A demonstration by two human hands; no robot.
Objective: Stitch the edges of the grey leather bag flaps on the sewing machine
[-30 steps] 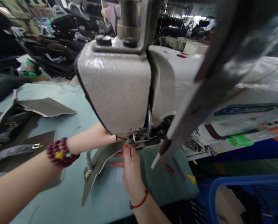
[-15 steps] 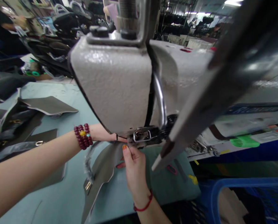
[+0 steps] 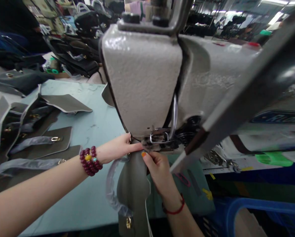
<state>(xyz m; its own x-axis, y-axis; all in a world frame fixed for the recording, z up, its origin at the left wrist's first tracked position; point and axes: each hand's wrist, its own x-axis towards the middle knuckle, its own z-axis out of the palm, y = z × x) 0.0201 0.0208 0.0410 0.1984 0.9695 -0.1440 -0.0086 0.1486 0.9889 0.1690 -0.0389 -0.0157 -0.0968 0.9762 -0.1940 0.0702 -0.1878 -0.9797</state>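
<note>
The cast head of a grey-white industrial sewing machine (image 3: pixel 141 75) fills the middle of the view, with its metal presser foot (image 3: pixel 159 140) low down. My right hand (image 3: pixel 157 168) pinches a grey leather panel (image 3: pixel 133 187) just below that foot. My left hand (image 3: pixel 120 148) reaches in from the left, its flat fingers lying on the panel's top end beside the foot. A brass fitting (image 3: pixel 129 223) sits at the panel's lower end, and a grey strap (image 3: pixel 110 187) loops beside it. The needle is hidden behind the foot and my fingers.
Grey leather panels with straps and brass fittings (image 3: pixel 41 143) lie on the pale blue table (image 3: pixel 93 128) to the left. A blue plastic crate (image 3: pixel 261 207) stands at lower right. Racks of dark bags (image 3: pixel 85 23) fill the background.
The panel has swung from slanting lower left to hanging nearly straight down under the foot. My left hand has moved forward, closer to the foot, and the view has shifted.
</note>
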